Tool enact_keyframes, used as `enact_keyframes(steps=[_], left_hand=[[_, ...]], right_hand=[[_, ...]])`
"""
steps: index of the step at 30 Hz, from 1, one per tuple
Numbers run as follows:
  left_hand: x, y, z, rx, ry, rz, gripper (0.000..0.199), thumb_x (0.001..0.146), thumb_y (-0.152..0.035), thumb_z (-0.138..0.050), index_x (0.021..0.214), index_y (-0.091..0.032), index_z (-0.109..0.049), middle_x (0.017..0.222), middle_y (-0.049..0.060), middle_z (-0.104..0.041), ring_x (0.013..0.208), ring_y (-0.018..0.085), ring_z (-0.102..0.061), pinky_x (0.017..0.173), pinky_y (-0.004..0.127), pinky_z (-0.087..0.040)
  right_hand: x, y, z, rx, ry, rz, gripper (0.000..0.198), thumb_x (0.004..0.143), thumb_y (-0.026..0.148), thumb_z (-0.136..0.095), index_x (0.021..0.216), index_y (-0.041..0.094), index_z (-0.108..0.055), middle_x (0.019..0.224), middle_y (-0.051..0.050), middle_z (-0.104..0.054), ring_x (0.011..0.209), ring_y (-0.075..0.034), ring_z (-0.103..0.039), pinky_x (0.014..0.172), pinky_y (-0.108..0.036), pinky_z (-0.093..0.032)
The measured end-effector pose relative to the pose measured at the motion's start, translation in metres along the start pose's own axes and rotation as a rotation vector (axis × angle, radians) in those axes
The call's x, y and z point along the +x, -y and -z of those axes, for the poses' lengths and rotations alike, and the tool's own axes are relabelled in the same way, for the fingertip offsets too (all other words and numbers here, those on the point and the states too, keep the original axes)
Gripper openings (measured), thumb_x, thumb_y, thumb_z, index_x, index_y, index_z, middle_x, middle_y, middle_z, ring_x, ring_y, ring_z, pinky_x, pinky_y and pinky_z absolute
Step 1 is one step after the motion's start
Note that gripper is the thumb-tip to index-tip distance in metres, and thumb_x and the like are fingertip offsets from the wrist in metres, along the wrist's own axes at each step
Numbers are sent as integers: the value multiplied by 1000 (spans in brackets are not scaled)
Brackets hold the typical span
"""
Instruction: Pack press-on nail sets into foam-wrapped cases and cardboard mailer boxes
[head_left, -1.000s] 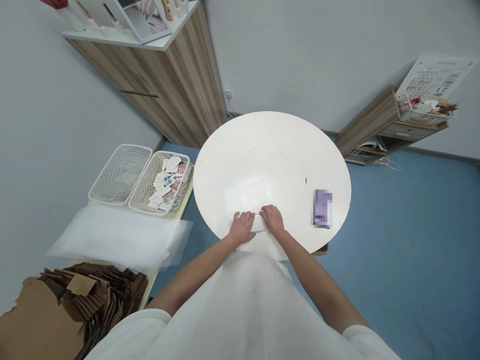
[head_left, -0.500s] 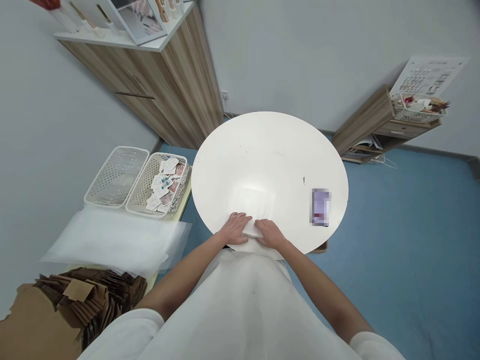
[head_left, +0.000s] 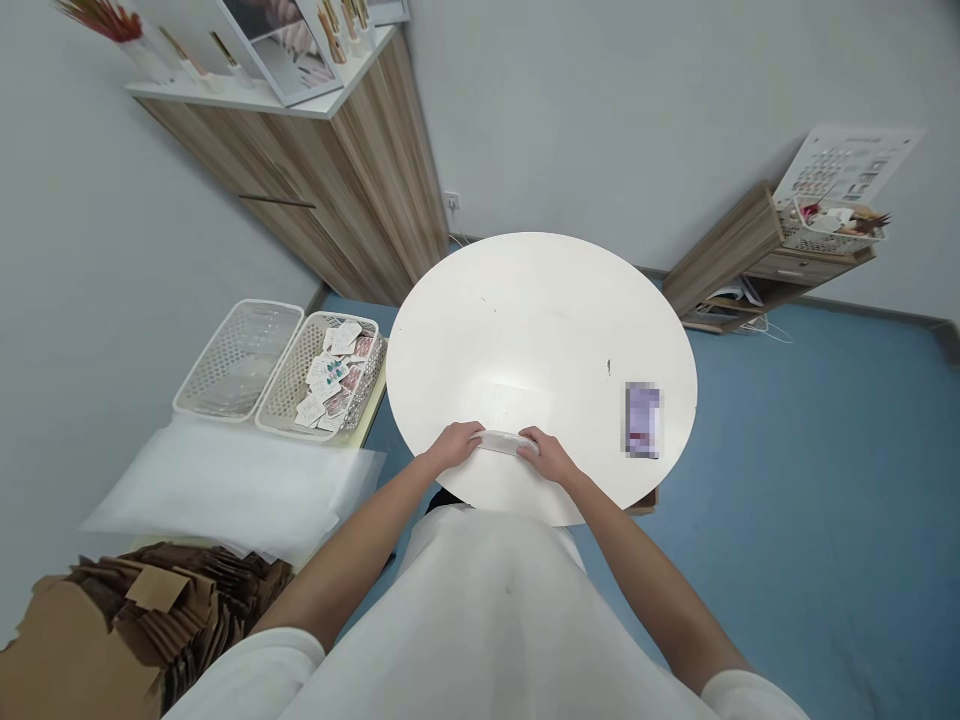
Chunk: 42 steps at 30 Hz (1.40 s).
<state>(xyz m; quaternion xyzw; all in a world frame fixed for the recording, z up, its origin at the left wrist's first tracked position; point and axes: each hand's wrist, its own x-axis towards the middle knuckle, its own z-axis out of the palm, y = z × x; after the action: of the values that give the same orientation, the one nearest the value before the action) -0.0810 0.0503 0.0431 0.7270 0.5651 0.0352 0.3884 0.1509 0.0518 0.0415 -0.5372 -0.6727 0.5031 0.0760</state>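
At the near side of the round white table (head_left: 540,300), both my hands hold a narrow white bundle (head_left: 501,441) that looks like a folded foam sheet. My left hand (head_left: 454,446) is closed on its left end, with the thumb on the near side. Closed on the right end is my right hand (head_left: 549,455). The bundle bows slightly between them, its near edge facing me. Just beyond it a pale rectangular patch shows on the tabletop; I cannot tell whether it is a sheet or a reflection.
A blurred purple item (head_left: 643,420) lies on the table's right side. To the left stand a basket of small cards (head_left: 289,400), a basket of clear plastic pieces (head_left: 196,385), white foam sheets (head_left: 225,485) and stacked brown cardboard (head_left: 75,640). A wooden cabinet (head_left: 375,180) stands behind.
My hands have gone from pressing on the white bundle near the table's edge to gripping its two ends. The bundle's near edge is tipped up and slightly farther from me.
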Motion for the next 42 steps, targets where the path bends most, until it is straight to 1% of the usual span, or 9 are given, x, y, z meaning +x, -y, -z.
enact_keyframes(steps=[4, 10, 15, 19, 24, 28, 31, 37, 42], left_hand=[[4, 15, -5, -165, -81, 153, 21, 77, -31, -42, 85, -21, -58, 88, 2, -63, 83, 18, -57, 68, 26, -42], [6, 25, -9, -179, -131, 316, 25, 78, -38, -41, 78, -18, -55, 79, 3, -62, 75, 18, -57, 62, 26, -41], [5, 21, -10, -51, -154, 398, 20, 77, -36, -45, 74, -18, -52, 77, 5, -60, 75, 21, -56, 62, 29, -39], [1, 11, -15, 113, -221, 423, 21, 77, -31, -46, 95, -19, -50, 91, 6, -60, 86, 22, -55, 72, 33, -39], [-7, -7, -27, 359, -400, 215, 50, 77, -18, -43, 126, -20, -33, 128, 12, -41, 116, 27, -37, 89, 40, -32], [-12, -21, -38, 468, -280, -120, 54, 75, -13, -40, 128, -26, -34, 134, 7, -36, 123, 25, -30, 97, 41, -24], [-14, -25, -44, 478, -229, -168, 50, 76, -17, -41, 126, -25, -37, 134, 8, -36, 122, 25, -31, 97, 42, -23], [-13, -26, -46, 472, -186, -112, 51, 77, -23, -43, 127, -25, -35, 135, 8, -36, 119, 25, -34, 96, 42, -24], [-13, -27, -47, 465, -187, -103, 51, 77, -24, -43, 128, -25, -34, 136, 8, -34, 119, 25, -34, 95, 42, -25]], right_hand=[[1, -5, -2, 23, -34, -49, 21, 82, 37, -37, 93, 25, -51, 82, 1, -58, 66, -15, -53, 61, -27, -41], [8, -13, -13, -157, -216, -128, 25, 83, 32, -35, 63, 21, -46, 69, 0, -51, 65, -15, -49, 59, -25, -37], [12, -18, -19, -200, -283, -185, 22, 79, 29, -39, 59, 21, -42, 70, -2, -50, 65, -15, -48, 57, -25, -36], [12, -19, -21, -189, -303, -224, 11, 77, 28, -41, 70, 22, -46, 67, 0, -50, 61, -16, -48, 53, -26, -36], [7, -20, -29, -154, -439, -171, 33, 75, 26, -44, 108, 20, -45, 100, -9, -52, 93, -24, -50, 75, -35, -42], [-2, -22, -39, -101, -531, -163, 57, 73, 29, -47, 126, 18, -29, 126, -14, -37, 119, -29, -33, 92, -44, -33], [-1, -20, -42, 54, -503, -212, 66, 72, 31, -49, 129, 15, -22, 129, -16, -35, 117, -27, -38, 90, -40, -38], [11, -14, -30, 285, -366, -324, 46, 65, 36, -56, 106, 18, -47, 101, -10, -58, 87, -21, -57, 67, -31, -47], [7, -16, -28, 248, -429, -294, 25, 63, 37, -55, 81, 22, -50, 83, -3, -59, 73, -18, -56, 59, -27, -44]])
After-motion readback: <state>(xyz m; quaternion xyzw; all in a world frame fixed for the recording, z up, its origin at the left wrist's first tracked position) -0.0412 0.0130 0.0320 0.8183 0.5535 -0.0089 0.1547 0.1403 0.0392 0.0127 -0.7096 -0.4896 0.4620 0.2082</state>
